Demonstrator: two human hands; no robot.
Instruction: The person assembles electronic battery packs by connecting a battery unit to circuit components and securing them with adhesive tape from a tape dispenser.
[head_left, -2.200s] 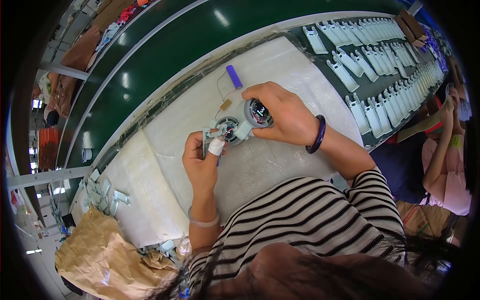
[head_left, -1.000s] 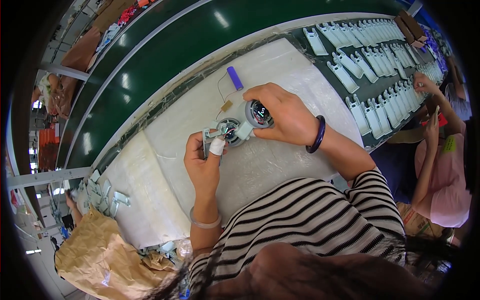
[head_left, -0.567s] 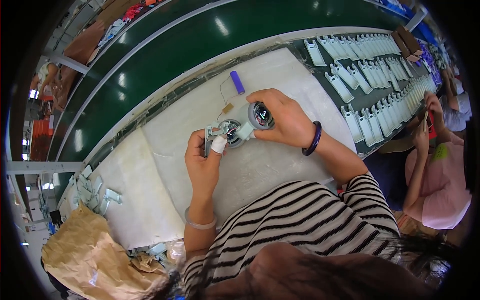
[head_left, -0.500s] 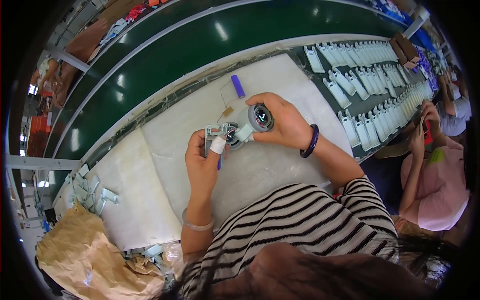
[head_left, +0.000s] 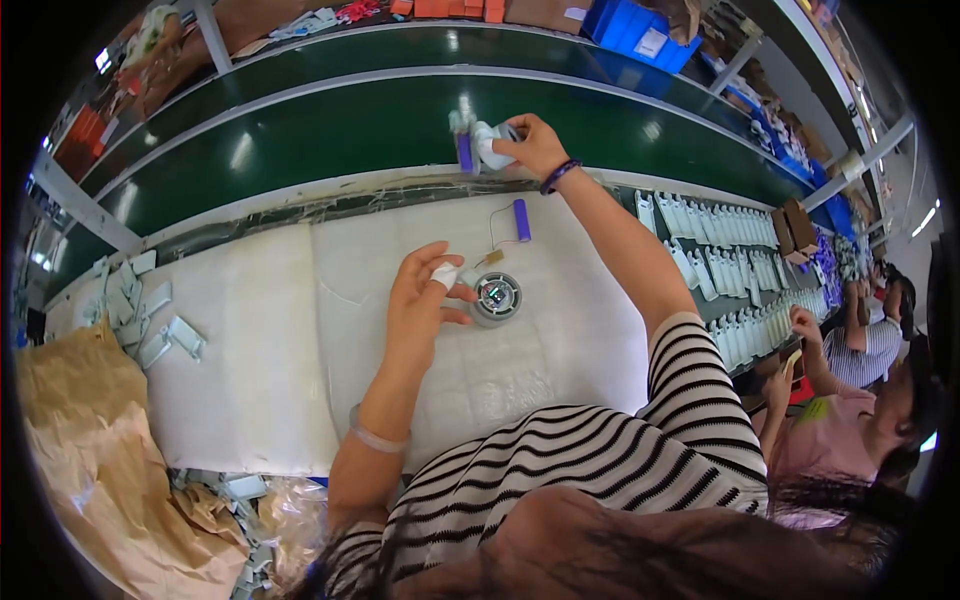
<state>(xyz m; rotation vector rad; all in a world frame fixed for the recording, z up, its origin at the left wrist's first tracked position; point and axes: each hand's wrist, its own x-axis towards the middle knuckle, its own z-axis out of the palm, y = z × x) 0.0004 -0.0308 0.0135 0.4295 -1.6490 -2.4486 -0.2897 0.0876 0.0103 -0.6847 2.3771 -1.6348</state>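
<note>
Over the green belt, my right hand [head_left: 535, 148] grips a small fan unit [head_left: 503, 150] with a round grey head. A pale green frame and a purple cylindrical battery [head_left: 465, 153] hang at its left end, slightly blurred. My left hand [head_left: 418, 305] is open above the white mat, fingers apart, one wrapped in white tape. Close to its fingertips lies a second round grey fan head [head_left: 497, 298], its dark face upward. Beyond that head, thin wires run past a small tan piece [head_left: 494, 257] to another purple battery [head_left: 521, 220] on the mat.
A green conveyor belt [head_left: 330, 135] runs along the mat's far side. Rows of pale green housings [head_left: 735, 270] stand at right. Loose pale green parts [head_left: 125, 300] and brown paper [head_left: 90, 420] lie at left. Co-workers [head_left: 835, 430] sit at far right.
My right hand has moved away from me, carrying a fan unit from the mat to above the belt. My left hand has let go of the pale green frame and opened. The view has shifted.
</note>
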